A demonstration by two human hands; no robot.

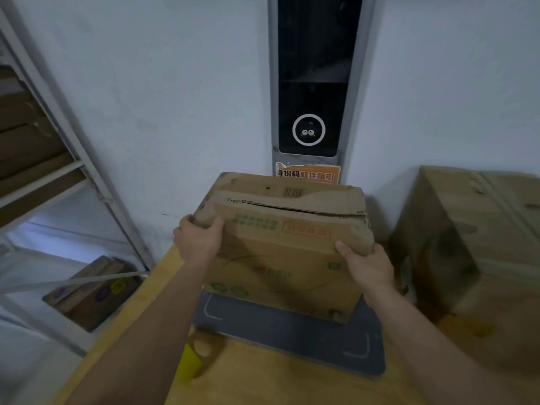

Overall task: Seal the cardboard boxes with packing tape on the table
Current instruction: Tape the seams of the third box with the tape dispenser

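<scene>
Both your hands, left hand (198,239) and right hand (366,263), grip the box (285,247) edges; desk (263,381) space stays open in front.

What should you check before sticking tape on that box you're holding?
1. Both hands on the box: ok. The left hand and right hand grip the near top corners of the cardboard box.
2. Box resting flat on the dark mat: cannot tell; it looks tilted.
3. Top flaps closed: not ok; a gap shows along the top seam.
4. Tape within reach: ok, probably; a tape dispenser lies near the left forearm.
5. A hand free for taping: not ok.
</scene>
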